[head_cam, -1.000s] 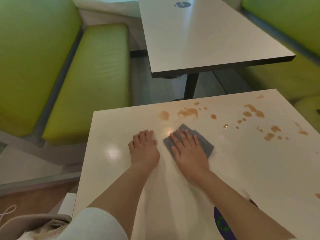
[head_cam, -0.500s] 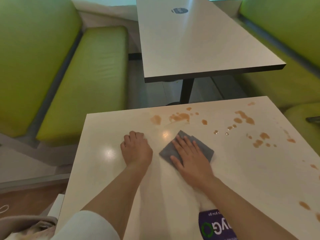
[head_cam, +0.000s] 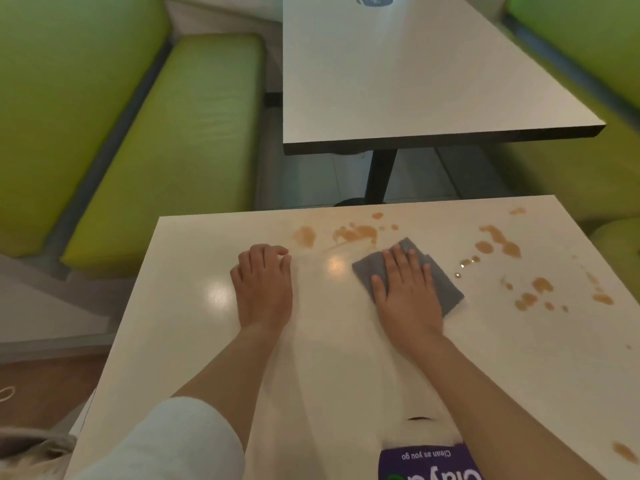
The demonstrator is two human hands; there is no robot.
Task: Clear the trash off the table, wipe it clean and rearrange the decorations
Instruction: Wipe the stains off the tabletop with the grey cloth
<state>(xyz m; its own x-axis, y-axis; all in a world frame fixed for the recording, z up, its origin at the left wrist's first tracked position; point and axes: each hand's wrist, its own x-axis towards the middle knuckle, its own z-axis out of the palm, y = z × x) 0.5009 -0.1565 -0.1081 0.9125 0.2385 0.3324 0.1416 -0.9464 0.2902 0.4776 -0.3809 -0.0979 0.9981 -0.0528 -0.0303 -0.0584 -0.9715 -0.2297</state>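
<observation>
- The right hand (head_cam: 407, 292) lies flat on a grey cloth (head_cam: 440, 285), fingers straight and spread, pressing it onto the white table (head_cam: 194, 306).
- The cloth sits near the far edge of the table, just short of a cluster of brown spills (head_cam: 356, 233) — more brown drops (head_cam: 498, 242) lie to its right, apart from it.
- The left hand (head_cam: 265, 285) rests on the tabletop beside the cloth, well clear of it; its fingers are curled under at the tips and hold nothing.
- A purple sticker (head_cam: 429, 462) with white lettering shows at the near edge of the table, partly under the right forearm.
- Beyond stands a second table (head_cam: 398, 71) — green benches (head_cam: 166, 161) run along the sides.
</observation>
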